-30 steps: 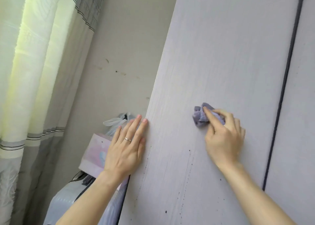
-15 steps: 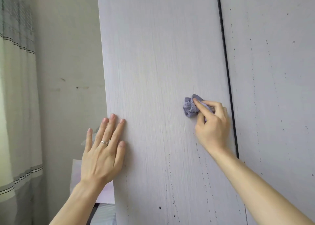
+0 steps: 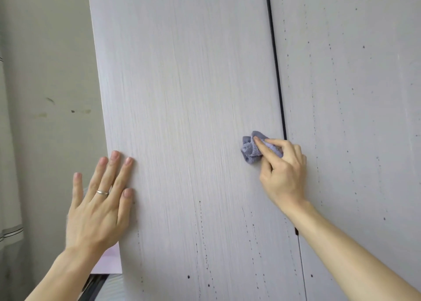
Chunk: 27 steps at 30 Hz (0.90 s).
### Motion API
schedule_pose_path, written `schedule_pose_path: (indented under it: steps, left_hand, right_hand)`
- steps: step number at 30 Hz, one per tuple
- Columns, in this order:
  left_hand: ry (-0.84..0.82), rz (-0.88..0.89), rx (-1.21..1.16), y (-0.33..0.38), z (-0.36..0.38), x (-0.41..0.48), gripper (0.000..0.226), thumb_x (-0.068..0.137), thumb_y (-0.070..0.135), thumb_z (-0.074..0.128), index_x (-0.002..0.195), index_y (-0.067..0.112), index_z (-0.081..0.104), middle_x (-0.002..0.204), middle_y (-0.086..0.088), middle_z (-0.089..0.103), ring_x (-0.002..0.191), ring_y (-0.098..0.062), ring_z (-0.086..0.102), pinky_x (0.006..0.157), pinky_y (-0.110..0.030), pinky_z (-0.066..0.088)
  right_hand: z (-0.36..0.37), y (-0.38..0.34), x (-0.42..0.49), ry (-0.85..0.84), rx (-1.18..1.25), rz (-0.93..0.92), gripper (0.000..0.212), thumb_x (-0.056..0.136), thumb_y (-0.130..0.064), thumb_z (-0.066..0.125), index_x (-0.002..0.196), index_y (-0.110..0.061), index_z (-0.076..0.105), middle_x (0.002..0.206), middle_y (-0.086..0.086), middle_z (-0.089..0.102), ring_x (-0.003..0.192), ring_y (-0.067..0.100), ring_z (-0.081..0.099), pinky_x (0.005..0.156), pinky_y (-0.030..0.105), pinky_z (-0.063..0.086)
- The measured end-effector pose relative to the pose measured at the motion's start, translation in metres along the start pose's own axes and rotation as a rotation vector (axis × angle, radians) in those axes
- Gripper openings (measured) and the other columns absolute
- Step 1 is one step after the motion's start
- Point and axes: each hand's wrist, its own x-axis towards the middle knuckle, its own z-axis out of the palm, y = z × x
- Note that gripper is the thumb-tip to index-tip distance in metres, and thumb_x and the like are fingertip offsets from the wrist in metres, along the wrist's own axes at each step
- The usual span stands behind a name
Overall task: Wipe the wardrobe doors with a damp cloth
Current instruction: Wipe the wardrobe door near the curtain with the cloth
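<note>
**Crumpled cloth pressed on the left door, just beside the gap**

The pale grey, wood-grained left wardrobe door [image 3: 182, 95] fills the middle of the view; its upper face looks clean, while dark specks and thin drip lines run down its lower part. A narrow dark gap [image 3: 276, 73] separates it from the pale grey right wardrobe door [image 3: 355, 95], which is dotted with small dark specks over most of its face.

The right hand [image 3: 284, 175] pinches a small crumpled lilac-blue terry cloth [image 3: 250, 150] between thumb and curled fingers, the forefinger laid across it; the cloth is pressed to the left door, just left of the gap.

The left hand [image 3: 100, 207] lies flat, fingers straight and spread, on that door's left edge, well apart from the cloth; its little finger reaches past the edge; a thin silver ring [image 3: 102, 192] sits on one finger.

Further left stands a plain off-white wall [image 3: 45, 61] with a few dark smudges; a pale curtain with grey stripes [image 3: 9, 209] hangs at the far left; a pale pink box [image 3: 109, 262] shows below the left hand, behind the door's edge.
</note>
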Motion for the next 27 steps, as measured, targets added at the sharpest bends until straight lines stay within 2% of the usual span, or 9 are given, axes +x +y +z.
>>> schedule_pose_path:
  steps: [3, 6, 8, 10, 14, 16, 20, 24, 27]
  left_hand:
    - [0.018, -0.008, -0.037, 0.003, 0.002, -0.002, 0.058, 0.104, 0.038, 0.018, 0.162, 0.029, 0.015, 0.169, 0.011, 0.006, 0.154, -0.003, -0.003, 0.123, -0.039, -0.009]
    - [0.051, 0.007, -0.053, 0.003, 0.004, -0.004, 0.059, 0.104, 0.038, 0.019, 0.162, 0.028, 0.016, 0.169, 0.011, 0.006, 0.155, -0.009, 0.004, 0.123, -0.041, -0.007]
    - [0.095, 0.026, -0.055, 0.003, 0.004, -0.005, 0.058, 0.104, 0.036, 0.020, 0.161, 0.024, 0.021, 0.169, 0.007, 0.010, 0.154, -0.018, 0.014, 0.123, -0.043, -0.003]
    - [0.144, 0.055, -0.042, 0.002, 0.004, -0.004, 0.057, 0.105, 0.035, 0.020, 0.160, 0.020, 0.026, 0.169, 0.003, 0.013, 0.154, -0.018, 0.016, 0.122, -0.046, 0.000]
    - [0.173, 0.080, -0.028, 0.004, 0.007, -0.005, 0.056, 0.106, 0.032, 0.023, 0.160, 0.019, 0.025, 0.169, 0.000, 0.014, 0.151, -0.027, 0.026, 0.121, -0.046, 0.001]
    - [0.163, 0.061, -0.035, 0.005, 0.007, -0.006, 0.057, 0.105, 0.031, 0.026, 0.161, 0.021, 0.022, 0.169, 0.003, 0.011, 0.151, -0.027, 0.026, 0.122, -0.044, -0.002]
    - [0.107, 0.015, -0.063, 0.003, 0.008, -0.007, 0.059, 0.104, 0.034, 0.023, 0.162, 0.026, 0.014, 0.170, 0.008, 0.004, 0.152, -0.027, 0.022, 0.122, -0.040, -0.008]
    - [0.094, 0.015, -0.073, 0.005, 0.009, -0.009, 0.059, 0.104, 0.033, 0.024, 0.161, 0.023, 0.018, 0.169, 0.005, 0.007, 0.151, -0.029, 0.026, 0.121, -0.058, 0.011]
    - [0.068, -0.001, -0.077, 0.007, 0.010, -0.009, 0.058, 0.104, 0.034, 0.022, 0.162, 0.025, 0.017, 0.169, 0.006, 0.008, 0.151, -0.028, 0.026, 0.119, -0.061, 0.016]
  right_hand:
    - [-0.007, 0.002, -0.054, -0.017, 0.090, 0.081, 0.044, 0.090, -0.009, 0.047, 0.125, -0.023, 0.070, 0.110, 0.004, 0.061, 0.089, 0.020, 0.050, 0.074, 0.039, 0.049]
    - [-0.018, 0.004, -0.091, -0.092, 0.121, 0.028, 0.042, 0.094, -0.009, 0.045, 0.126, -0.019, 0.069, 0.112, 0.005, 0.057, 0.093, 0.024, 0.055, 0.078, 0.041, 0.052]
    - [-0.018, 0.009, -0.068, -0.108, 0.105, 0.013, 0.042, 0.092, -0.010, 0.046, 0.125, -0.019, 0.070, 0.111, 0.007, 0.059, 0.094, 0.026, 0.054, 0.077, 0.043, 0.052]
    - [-0.015, 0.011, -0.027, -0.063, 0.049, 0.080, 0.044, 0.089, -0.008, 0.048, 0.124, -0.022, 0.071, 0.108, 0.006, 0.061, 0.090, 0.027, 0.052, 0.073, 0.044, 0.051]
    - [-0.010, 0.014, -0.001, -0.031, 0.052, 0.172, 0.048, 0.086, -0.003, 0.055, 0.127, -0.023, 0.069, 0.103, 0.005, 0.059, 0.087, 0.028, 0.053, 0.070, 0.042, 0.051]
    - [-0.016, 0.010, -0.037, -0.059, 0.107, 0.123, 0.047, 0.089, -0.002, 0.052, 0.130, -0.018, 0.067, 0.104, 0.007, 0.056, 0.086, 0.026, 0.054, 0.071, 0.040, 0.051]
    - [-0.035, 0.000, -0.115, -0.212, 0.164, -0.094, 0.040, 0.096, -0.004, 0.046, 0.130, -0.010, 0.066, 0.108, 0.006, 0.053, 0.090, 0.027, 0.059, 0.074, 0.040, 0.052]
    - [-0.018, -0.017, -0.067, -0.185, 0.176, -0.076, 0.041, 0.094, -0.005, 0.047, 0.127, -0.014, 0.069, 0.109, 0.010, 0.057, 0.090, 0.023, 0.054, 0.077, 0.035, 0.050]
    - [0.001, -0.038, -0.036, -0.111, 0.218, 0.051, 0.043, 0.090, -0.001, 0.050, 0.128, -0.014, 0.069, 0.106, 0.010, 0.055, 0.083, 0.023, 0.053, 0.071, 0.031, 0.047]
